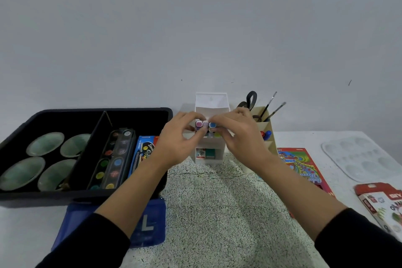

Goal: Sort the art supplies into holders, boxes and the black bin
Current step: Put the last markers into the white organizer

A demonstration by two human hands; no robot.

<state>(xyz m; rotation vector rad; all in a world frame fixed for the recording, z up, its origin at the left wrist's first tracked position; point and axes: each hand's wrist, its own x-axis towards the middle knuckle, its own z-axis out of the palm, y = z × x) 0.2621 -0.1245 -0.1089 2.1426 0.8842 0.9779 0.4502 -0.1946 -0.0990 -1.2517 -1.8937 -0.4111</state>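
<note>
Left hand (pixel 176 139) and right hand (pixel 238 137) both pinching the markers (pixel 205 125): level the caps, seat upright in white holder (pixel 211 102)

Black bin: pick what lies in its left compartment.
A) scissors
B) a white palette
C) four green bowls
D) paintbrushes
C: four green bowls lie in the left compartment of the black bin, left of its divider, while the paint set lies in the right compartment.
</note>
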